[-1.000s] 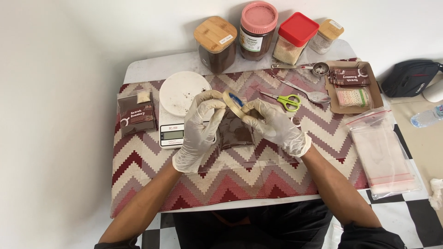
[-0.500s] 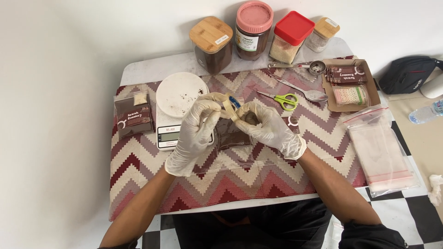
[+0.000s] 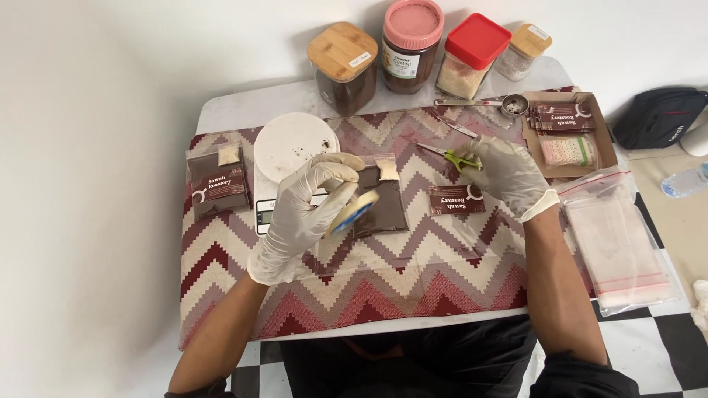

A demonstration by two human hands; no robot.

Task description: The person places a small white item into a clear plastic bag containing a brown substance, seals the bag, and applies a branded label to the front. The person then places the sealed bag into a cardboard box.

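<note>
My gloved left hand (image 3: 299, 217) grips a small roll of tape (image 3: 352, 211) with a blue core, held just above the patterned cloth. Right beside the roll lies a clear pouch of brown powder (image 3: 383, 200) with a small pale sachet at its top. My gloved right hand (image 3: 509, 175) has reached to the right, its fingertips on the green handles of the scissors (image 3: 459, 158), which lie flat on the cloth. A brown label card (image 3: 456, 199) lies just below that hand.
A scale with a white plate (image 3: 295, 146) stands behind my left hand, and a labelled pouch (image 3: 217, 186) lies to the left. Several jars (image 3: 409, 44) line the back edge. On the right are a cardboard tray of labels (image 3: 566, 125), a measuring spoon (image 3: 509, 105) and clear zip bags (image 3: 616, 243).
Both hands were together over the pouch with the tape. Now they are apart: the left keeps the roll, the right has moved right to the scissors, and the label card lies on the cloth.
</note>
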